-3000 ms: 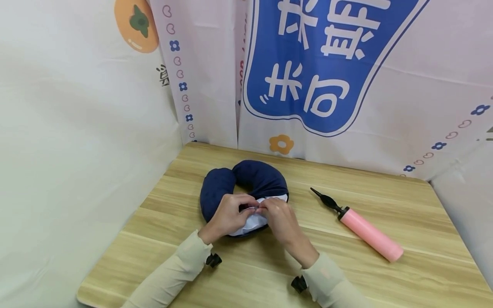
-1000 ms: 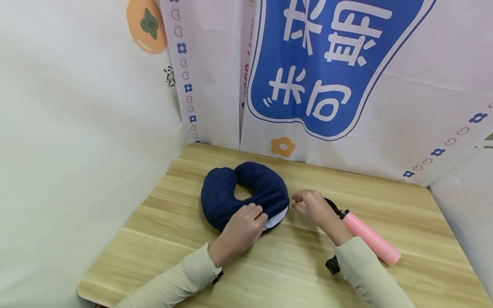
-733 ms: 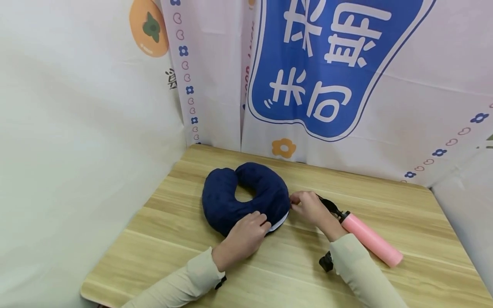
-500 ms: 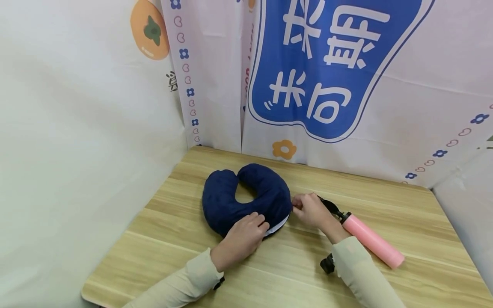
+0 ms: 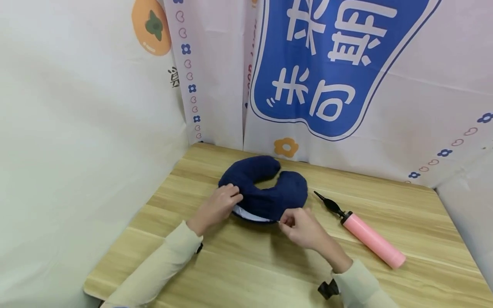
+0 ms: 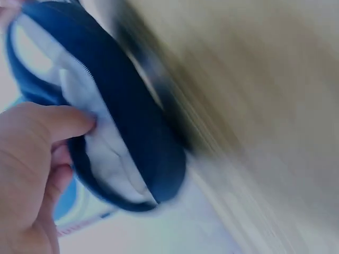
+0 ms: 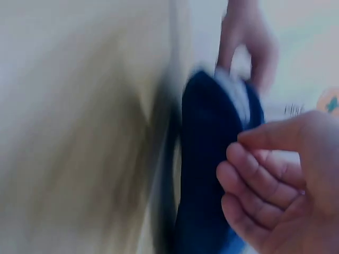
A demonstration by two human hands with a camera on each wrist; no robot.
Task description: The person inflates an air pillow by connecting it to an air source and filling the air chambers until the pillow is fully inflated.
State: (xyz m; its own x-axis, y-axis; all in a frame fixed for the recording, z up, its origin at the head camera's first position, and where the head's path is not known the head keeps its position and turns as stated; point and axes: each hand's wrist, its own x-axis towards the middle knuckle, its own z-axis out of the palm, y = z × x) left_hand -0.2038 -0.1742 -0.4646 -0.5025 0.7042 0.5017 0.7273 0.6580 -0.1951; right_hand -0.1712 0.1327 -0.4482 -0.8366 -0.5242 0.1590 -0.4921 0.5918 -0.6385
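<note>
A navy U-shaped neck pillow [image 5: 250,175] sits on the table, its gap facing away and to the right. Along its near edge the zipped cover gapes, showing a white inner [image 5: 250,214]. My left hand [image 5: 217,207] grips the cover at the left of this slit; in the left wrist view its thumb [image 6: 74,123] presses at the white inner, beside the zipper teeth [image 6: 79,62]. At the slit's right end my right hand [image 5: 304,226] pinches the zipper pull, mostly hidden by the fingertips, with the other fingers [image 7: 254,185] curled.
To the right of the pillow lies a pink hand pump [image 5: 373,239] with a black nozzle [image 5: 331,204] pointing back left. The wooden table [image 5: 161,244] meets printed cloth walls [image 5: 215,85] at the back and sides.
The pillow has turned clockwise, bringing its slit to the front. My left hand has shifted left along it; my right hand has come from the pillow's right side towards me. The pump stays put.
</note>
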